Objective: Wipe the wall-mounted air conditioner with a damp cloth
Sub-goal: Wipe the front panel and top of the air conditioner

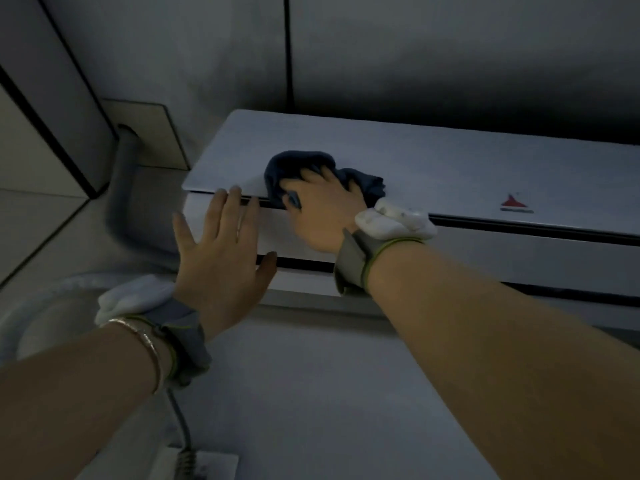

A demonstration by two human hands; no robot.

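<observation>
A white wall-mounted air conditioner (467, 174) runs from the middle of the view to the right edge, seen from below. My right hand (320, 213) presses a bunched dark blue cloth (304, 168) against the front panel near the unit's left end, fingers curled into the fabric. My left hand (221, 247) lies flat and spread on the left end of the unit, just beside the right hand, holding nothing. Both wrists wear grey straps with white pads.
A grey pipe (121, 188) leaves the wall left of the unit and bends down. A red logo sticker (516, 204) marks the panel to the right. A wall socket with a plugged cable (188, 462) sits at the bottom. Dark ceiling panels are above.
</observation>
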